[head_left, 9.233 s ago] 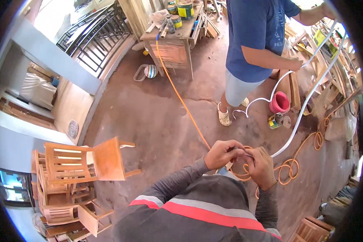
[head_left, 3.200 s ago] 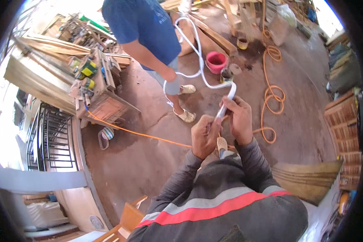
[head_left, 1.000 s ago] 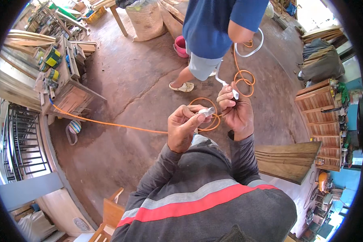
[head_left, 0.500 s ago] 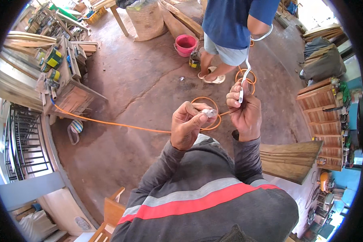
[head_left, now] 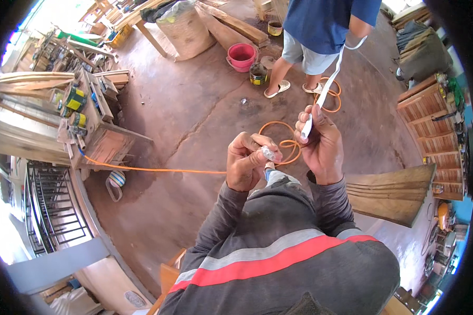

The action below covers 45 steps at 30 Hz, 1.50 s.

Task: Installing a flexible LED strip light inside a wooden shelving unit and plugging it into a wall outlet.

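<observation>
My left hand point(head_left: 248, 165) is closed around a small silvery fitting point(head_left: 268, 153) held in front of my chest. My right hand point(head_left: 320, 144) grips the end of a white hose point(head_left: 327, 90), which runs up and away to another person in a blue shirt point(head_left: 326, 23) standing just beyond. That person holds the far part of the hose. An orange hose point(head_left: 157, 169) crosses the floor from the left and loops in coils point(head_left: 284, 142) under my hands.
A red bucket point(head_left: 242, 55) and a small tin point(head_left: 258, 73) stand on the concrete floor ahead. A cluttered workbench point(head_left: 86, 115) is on the left, wooden planks point(head_left: 389, 194) and wooden cabinets point(head_left: 431, 113) on the right, a sack point(head_left: 186, 31) at the back.
The person in blue has stepped further away and left. The white hose now stretches straighter from my right hand. My left hand still holds the fitting, slightly lower.
</observation>
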Each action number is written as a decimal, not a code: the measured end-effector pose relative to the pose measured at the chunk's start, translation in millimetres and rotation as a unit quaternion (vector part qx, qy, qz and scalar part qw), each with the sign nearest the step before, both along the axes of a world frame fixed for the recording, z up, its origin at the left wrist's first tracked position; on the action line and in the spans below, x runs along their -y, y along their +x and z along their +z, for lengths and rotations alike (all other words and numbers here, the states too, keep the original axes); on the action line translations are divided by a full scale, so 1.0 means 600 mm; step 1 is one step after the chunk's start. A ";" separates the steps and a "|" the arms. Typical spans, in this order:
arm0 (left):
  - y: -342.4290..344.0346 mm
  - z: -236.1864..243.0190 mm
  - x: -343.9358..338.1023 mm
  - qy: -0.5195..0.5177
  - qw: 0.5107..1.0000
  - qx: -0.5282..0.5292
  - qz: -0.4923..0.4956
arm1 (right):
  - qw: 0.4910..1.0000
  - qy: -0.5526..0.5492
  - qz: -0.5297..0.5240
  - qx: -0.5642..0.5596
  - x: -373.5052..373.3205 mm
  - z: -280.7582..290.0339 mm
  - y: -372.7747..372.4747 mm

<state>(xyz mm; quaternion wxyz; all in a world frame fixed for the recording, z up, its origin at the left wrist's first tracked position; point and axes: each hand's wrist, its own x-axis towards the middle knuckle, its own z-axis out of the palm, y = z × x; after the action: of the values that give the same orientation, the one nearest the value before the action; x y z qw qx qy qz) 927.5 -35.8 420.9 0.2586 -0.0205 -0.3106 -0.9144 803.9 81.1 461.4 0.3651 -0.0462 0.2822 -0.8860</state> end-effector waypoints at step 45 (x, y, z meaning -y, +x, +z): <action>-0.391 0.015 -0.035 -0.121 0.972 0.075 -0.189 | 0.957 -0.224 -0.094 0.157 -0.122 0.000 -0.297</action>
<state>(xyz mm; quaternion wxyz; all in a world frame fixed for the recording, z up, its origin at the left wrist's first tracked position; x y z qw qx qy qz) 693.2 -14.7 430.1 0.0529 -0.0413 -0.4276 -0.9015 625.6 154.5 461.4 0.2999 0.0399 0.0190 -0.9529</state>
